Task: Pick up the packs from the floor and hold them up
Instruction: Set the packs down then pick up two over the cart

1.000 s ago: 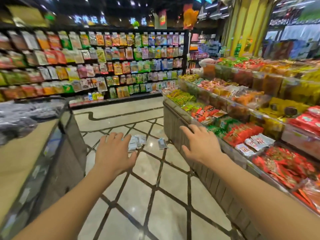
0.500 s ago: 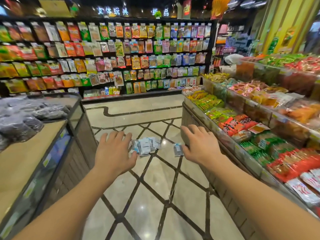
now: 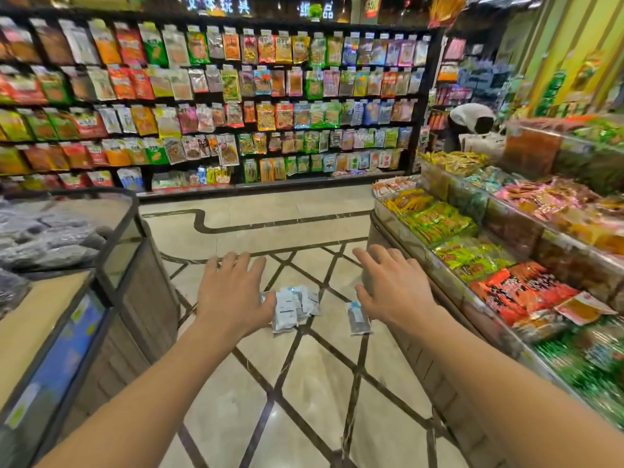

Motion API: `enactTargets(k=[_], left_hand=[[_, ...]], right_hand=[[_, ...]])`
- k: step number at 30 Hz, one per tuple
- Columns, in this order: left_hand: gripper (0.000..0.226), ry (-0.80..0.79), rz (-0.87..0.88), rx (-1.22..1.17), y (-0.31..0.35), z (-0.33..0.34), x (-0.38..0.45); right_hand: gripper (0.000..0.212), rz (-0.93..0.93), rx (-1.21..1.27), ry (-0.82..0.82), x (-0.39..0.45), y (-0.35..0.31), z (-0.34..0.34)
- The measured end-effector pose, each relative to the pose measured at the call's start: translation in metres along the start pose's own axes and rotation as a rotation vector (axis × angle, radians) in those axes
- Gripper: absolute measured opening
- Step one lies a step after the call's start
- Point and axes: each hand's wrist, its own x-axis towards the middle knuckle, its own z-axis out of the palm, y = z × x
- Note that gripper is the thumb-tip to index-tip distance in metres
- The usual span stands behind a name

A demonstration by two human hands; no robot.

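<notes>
Head view of a shop aisle. The left hand (image 3: pixel 233 292) and the right hand (image 3: pixel 393 287) were stretched forward, palms down, fingers straight and spread, holding nothing. A cluster of white packs (image 3: pixel 294 307) lay on the tiled floor (image 3: pixel 304 383) between the hands, its left edge hidden behind the left hand. A single darker pack (image 3: pixel 357 318) lay just apart from the cluster, beside the right hand; whether either hand touched a pack could not be told. A counter (image 3: pixel 40 319) stood at left, tiered snack bins (image 3: pixel 506 265) at right, and a wall rack of hanging packets (image 3: pixel 216 103) behind the aisle.
</notes>
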Motion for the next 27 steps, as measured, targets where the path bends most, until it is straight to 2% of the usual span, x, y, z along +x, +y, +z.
enactTargets(k=[8, 14, 21, 27], left_hand=[[0.066, -0.036, -0.028, -0.097, -0.005, 0.061, 0.115], [0.064, -0.049, -0.038, -0.105, 0.005, 0.099, 0.222], [0.061, 0.043, -0.074, -0.079, -0.003, 0.113, 0.343], [0.061, 0.122, -0.1, -0.149, -0.017, 0.141, 0.419]], right_hand=[[0.068, -0.002, 0.045, -0.036, 0.125, 0.013, 0.055], [0.067, -0.033, 0.104, 0.034, 0.237, 0.031, 0.09], [0.064, -0.077, 0.145, 0.166, 0.374, 0.059, 0.098], [0.063, -0.12, 0.177, 0.212, 0.461, 0.065, 0.124]])
